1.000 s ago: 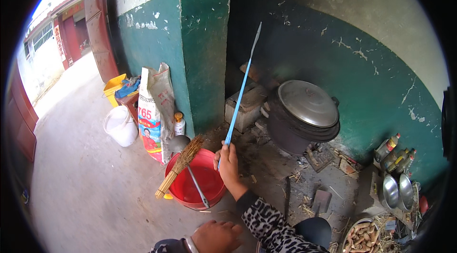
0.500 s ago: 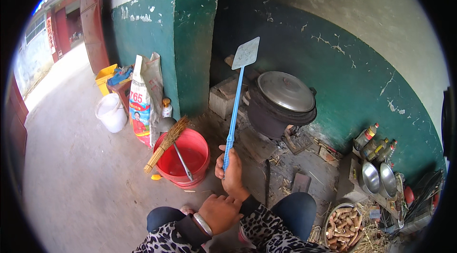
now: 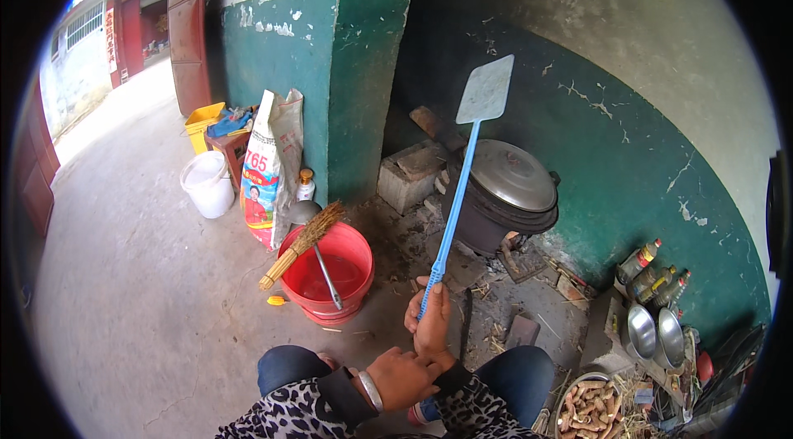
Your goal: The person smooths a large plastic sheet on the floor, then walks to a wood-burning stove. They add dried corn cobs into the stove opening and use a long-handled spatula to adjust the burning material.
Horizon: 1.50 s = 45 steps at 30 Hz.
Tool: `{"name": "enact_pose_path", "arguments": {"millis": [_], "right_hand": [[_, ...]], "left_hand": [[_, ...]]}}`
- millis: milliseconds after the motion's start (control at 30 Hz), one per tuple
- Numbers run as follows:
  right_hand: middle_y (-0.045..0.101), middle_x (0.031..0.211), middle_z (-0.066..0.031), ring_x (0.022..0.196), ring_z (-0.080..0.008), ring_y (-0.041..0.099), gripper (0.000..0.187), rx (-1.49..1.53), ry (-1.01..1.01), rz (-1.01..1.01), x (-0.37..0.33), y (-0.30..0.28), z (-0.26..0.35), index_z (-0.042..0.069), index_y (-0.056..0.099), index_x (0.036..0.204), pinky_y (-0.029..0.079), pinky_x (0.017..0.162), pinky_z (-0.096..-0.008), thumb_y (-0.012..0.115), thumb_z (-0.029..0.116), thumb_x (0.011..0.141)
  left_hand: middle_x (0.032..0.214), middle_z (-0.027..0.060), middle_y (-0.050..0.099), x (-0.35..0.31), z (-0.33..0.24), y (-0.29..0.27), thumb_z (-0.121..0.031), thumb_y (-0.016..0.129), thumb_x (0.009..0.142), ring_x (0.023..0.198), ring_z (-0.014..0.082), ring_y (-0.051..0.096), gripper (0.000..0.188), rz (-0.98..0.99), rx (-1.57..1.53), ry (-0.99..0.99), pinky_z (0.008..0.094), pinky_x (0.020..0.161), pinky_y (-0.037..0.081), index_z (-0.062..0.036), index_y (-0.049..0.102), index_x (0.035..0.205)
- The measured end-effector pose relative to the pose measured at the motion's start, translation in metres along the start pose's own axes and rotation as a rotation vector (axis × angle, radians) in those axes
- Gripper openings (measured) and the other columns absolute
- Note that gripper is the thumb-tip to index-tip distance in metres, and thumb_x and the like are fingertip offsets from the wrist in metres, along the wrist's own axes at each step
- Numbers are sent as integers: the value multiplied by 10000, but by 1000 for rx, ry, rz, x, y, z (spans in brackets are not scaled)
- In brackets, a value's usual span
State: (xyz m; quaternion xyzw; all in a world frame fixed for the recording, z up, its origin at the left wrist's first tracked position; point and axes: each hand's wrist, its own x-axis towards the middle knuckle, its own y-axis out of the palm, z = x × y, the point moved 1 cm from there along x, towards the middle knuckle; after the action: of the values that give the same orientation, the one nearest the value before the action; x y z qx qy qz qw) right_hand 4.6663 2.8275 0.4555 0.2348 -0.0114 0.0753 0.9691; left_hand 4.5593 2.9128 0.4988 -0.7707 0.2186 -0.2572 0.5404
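Observation:
A blue fly swatter [image 3: 460,195] with a pale, flat square head stands upright, tilted slightly right. My right hand [image 3: 429,322] is closed round the lower end of its handle. Across my right wrist lies my left hand [image 3: 398,379], its fingers bent against the wrist and a silver bracelet on its own. Beyond the swatter sits a big dark pot with a metal lid [image 3: 514,175] on a sooty stove. Left of my hands is a red bucket [image 3: 363,274], with a straw brush [image 3: 306,242] and a metal ladle [image 3: 328,278] resting across it.
A white bucket [image 3: 208,185], a printed sack [image 3: 266,175] and a small bottle [image 3: 306,185] stand by the green wall at left. To the right are glass bottles [image 3: 640,261], steel bowls [image 3: 640,332] and a basin of brown roots [image 3: 588,410]. A brick [image 3: 522,332] lies near my knee.
The swatter and my right hand have shifted right and a little down, and the swatter leans further right. My left hand moved along with it, still on the wrist. The view has turned slightly left.

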Motion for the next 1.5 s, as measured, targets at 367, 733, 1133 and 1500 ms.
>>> {"name": "enact_pose_path", "arguments": {"millis": [367, 733, 1133, 1500], "right_hand": [[505, 779, -32, 548, -83, 448, 436, -100, -339, -111, 3, 2, 16, 25, 475, 1334, 390, 485, -231, 381, 400, 1134], [519, 845, -52, 594, -115, 473, 474, -204, -565, -100, 13, 0, 19, 32, 426, 1337, 429, 521, -267, 426, 450, 1114], [518, 855, -68, 599, -128, 471, 507, -377, -818, 18, 3, 26, 44, 8, 394, 1344, 444, 540, -287, 418, 459, 1112], [533, 855, -84, 610, -135, 493, 529, -376, -821, 57, -8, 44, 50, -4, 389, 1331, 458, 545, -290, 432, 472, 1105]], "left_hand": [[962, 65, 700, -11, 6, 3, -385, 664, 934, 867, 259, 722, 320, 28, 19, 7, 403, 736, 544, -105, 639, 1086], [986, 76, 705, -10, 7, 3, -357, 627, 940, 880, 258, 723, 293, 114, 14, -43, 407, 751, 540, -110, 642, 1096], [882, 45, 702, -19, 11, 13, -446, 650, 925, 767, 247, 715, 435, 23, 127, -21, 377, 661, 543, -131, 662, 1224], [873, 43, 711, -28, 12, 2, -443, 646, 934, 787, 256, 726, 368, -5, 107, -23, 381, 662, 542, -121, 654, 1110]]}}
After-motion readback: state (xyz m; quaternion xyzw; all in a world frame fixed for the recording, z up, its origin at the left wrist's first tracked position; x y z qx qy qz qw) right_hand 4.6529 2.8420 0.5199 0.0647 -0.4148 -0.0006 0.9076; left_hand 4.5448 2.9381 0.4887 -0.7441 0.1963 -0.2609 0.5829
